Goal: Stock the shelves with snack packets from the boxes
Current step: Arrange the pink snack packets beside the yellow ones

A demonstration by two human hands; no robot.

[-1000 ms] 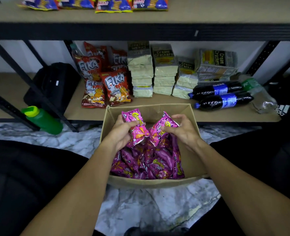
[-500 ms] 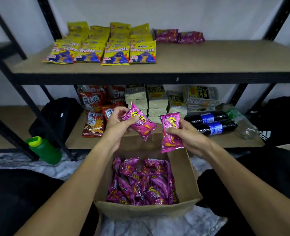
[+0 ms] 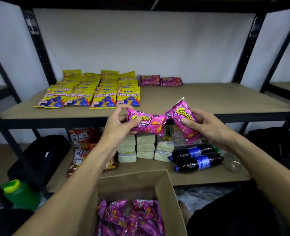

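Note:
My left hand [image 3: 118, 123] grips one pink Corntoz packet [image 3: 147, 123], held level in front of the middle shelf's edge. My right hand [image 3: 204, 125] pinches a second pink Corntoz packet [image 3: 183, 120], tilted, just right of the first. Both packets hang above the open cardboard box [image 3: 168, 198], which holds several more pink packets [image 3: 129, 218]. The middle shelf [image 3: 209, 99] carries rows of yellow Crunchy packets [image 3: 93, 92] on the left and two pink packets [image 3: 161, 80] at the back.
The lower shelf holds red Fika packets [image 3: 83, 142], stacked cream cracker packs [image 3: 137, 147], two dark soda bottles [image 3: 197, 159] and a black bag [image 3: 40, 154]. A green bottle [image 3: 19, 193] stands on the floor at the left. Black uprights [image 3: 248, 45] frame the shelf.
Both hands lifted a pink packet each out of the box and raised them to the middle shelf's front edge. My view tilted upward with them.

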